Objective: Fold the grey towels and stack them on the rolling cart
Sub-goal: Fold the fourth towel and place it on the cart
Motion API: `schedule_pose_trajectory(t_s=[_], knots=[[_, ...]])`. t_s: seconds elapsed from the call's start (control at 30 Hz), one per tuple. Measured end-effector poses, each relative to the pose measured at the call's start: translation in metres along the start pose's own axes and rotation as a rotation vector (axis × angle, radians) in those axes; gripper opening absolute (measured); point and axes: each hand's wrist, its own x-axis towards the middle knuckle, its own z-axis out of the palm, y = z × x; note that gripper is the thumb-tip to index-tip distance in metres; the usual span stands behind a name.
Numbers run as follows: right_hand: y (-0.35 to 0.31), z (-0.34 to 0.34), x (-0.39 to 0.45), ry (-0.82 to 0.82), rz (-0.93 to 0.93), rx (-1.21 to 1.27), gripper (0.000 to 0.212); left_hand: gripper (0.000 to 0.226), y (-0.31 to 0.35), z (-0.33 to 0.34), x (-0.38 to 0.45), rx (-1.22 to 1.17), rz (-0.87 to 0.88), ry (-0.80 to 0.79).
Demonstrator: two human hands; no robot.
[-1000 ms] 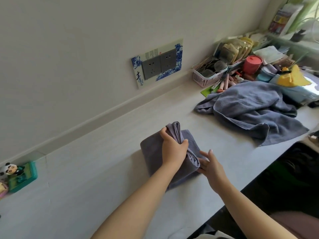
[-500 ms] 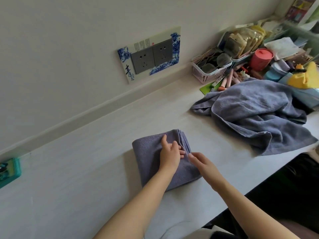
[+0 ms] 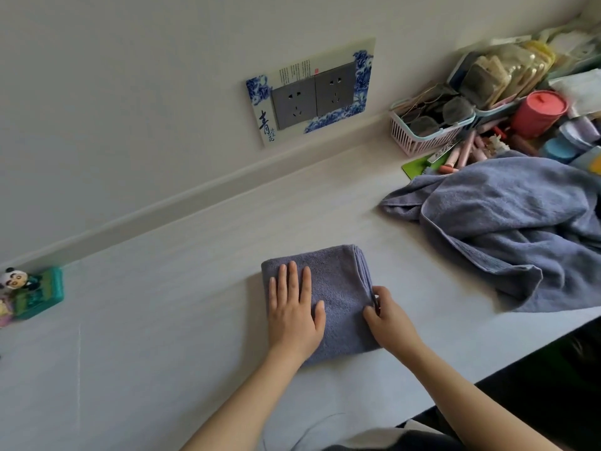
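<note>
pale countertop point(image 3: 195, 320) is shown running along a cream wall, w/ a raised lip at the join. folded grey towel point(image 3: 338, 288) is laid flat on the counter near its front edge, folded into a compact rectangle; stacked layer edges are seen along its right side. left hand point(image 3: 294, 315) is pressed flat on the towel's left half, fingers straight & slightly spread, thumb out to the right. right hand point(image 3: 388, 315) is set at the towel's right edge, approx. mid-length; thumb & fingers are curled together, pinching the layered edge. unfolded grey towel point(image 3: 507, 226) is heaped in loose folds to the right, well apart from the folded one, part of it running off the frame's right side. double wall socket point(image 3: 313, 96) w/ a blue-and-white decorative surround is mounted on the wall above the counter. pink slotted basket point(image 3: 422, 133) holding glasses, a red lidded tub point(image 3: 541, 113) & assorted small items are crowded at the far right corner, just behind the heaped towel. panda figurine point(image 3: 14, 278) on a green box point(image 3: 39, 297) is seen at the far left, against the wall. rolling cart: not in view.
</note>
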Motion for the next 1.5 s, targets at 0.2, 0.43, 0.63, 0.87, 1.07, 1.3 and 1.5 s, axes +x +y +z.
schedule_pose_trajectory(t_s=[0.2, 0.43, 0.63, 0.87, 1.07, 1.3, 1.5], knots=[[-0.020, 0.017, -0.003, 0.387, -0.431, -0.476, 0.063, 0.065, -0.001, 0.008, 0.001, 0.003, -0.017, -0.043], [-0.008, 0.033, 0.016, 0.238, -0.442, -0.591, 0.060, 0.065, 0.000, 0.009, 0.000, -0.012, -0.016, -0.031], [-0.005, 0.037, 0.023, 0.242, -0.384, -0.487, 0.074, 0.067, 0.000, 0.013, 0.000, -0.025, -0.002, 0.006], [-0.005, 0.034, 0.020, 0.182, -0.360, -0.353, 0.083, 0.062, -0.005, 0.010, -0.003, -0.122, 0.016, 0.056], [-0.015, 0.012, 0.012, 0.214, -0.180, -0.126, 0.085, 0.062, -0.021, -0.008, -0.021, -0.784, -0.524, 0.131], [-0.027, 0.002, 0.026, -0.033, 0.177, 0.101, 0.050, 0.070, -0.060, -0.023, -0.023, -1.488, -0.812, -0.381], [-0.048, 0.037, -0.002, -0.259, 0.152, 0.364, 0.042, 0.041, -0.104, -0.045, -0.056, -1.709, -0.844, -0.406]])
